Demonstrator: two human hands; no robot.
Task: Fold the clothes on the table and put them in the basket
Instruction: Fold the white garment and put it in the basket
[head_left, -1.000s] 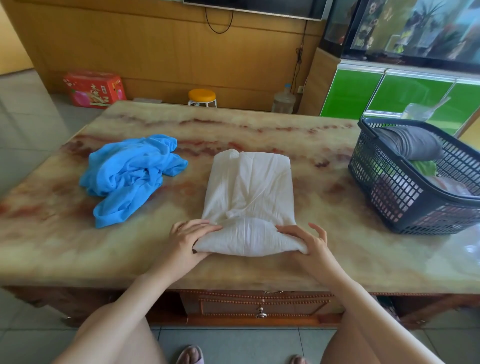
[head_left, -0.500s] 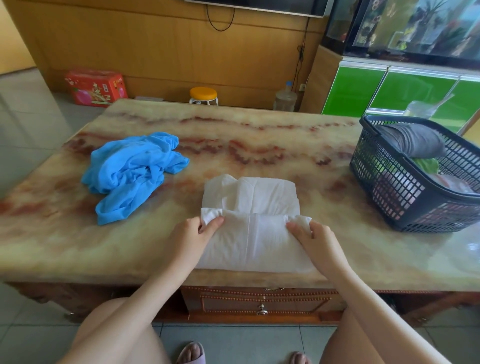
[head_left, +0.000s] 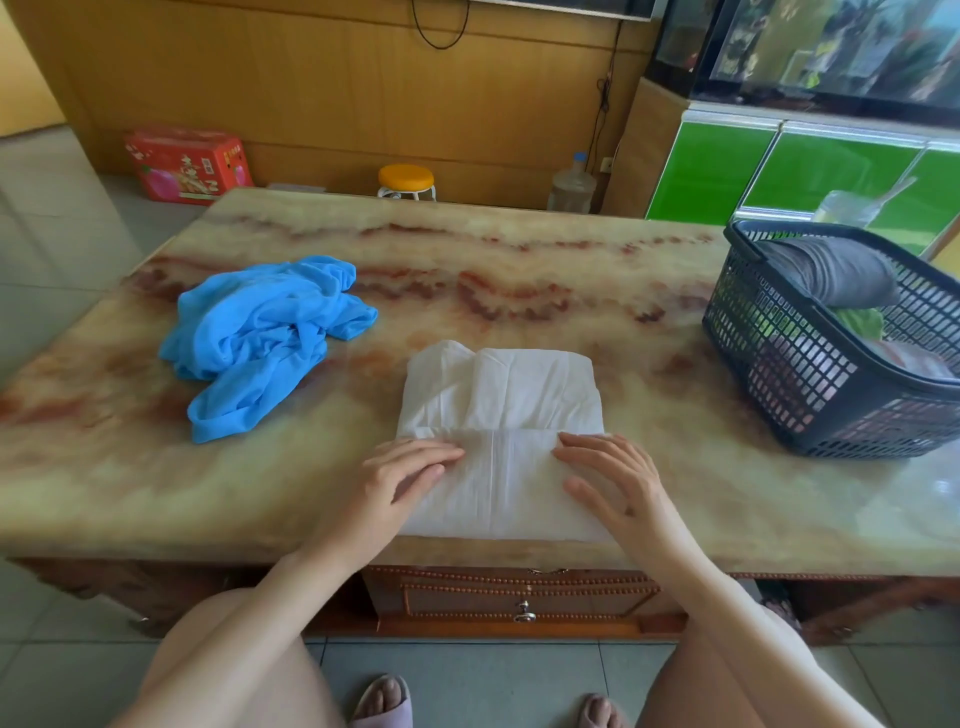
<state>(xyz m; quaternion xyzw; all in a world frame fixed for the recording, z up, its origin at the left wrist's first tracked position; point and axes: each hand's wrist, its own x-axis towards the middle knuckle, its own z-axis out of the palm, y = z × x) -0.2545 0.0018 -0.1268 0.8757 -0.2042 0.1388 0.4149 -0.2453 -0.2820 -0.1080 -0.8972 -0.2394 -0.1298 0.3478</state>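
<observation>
left hand (head_left: 400, 478) and right hand (head_left: 609, 477) lie flat, fingers straight, on the white garment (head_left: 501, 395); basket (head_left: 779, 364) partly cut off

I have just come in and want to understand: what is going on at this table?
A person is folding clothes at a marble table. Both the left hand and the right hand lie flat on a white garment, pressing its near part, which is folded over. A blue garment lies crumpled to the left, not yet folded. The dark basket on the right holds a grey cloth and some others.
</observation>
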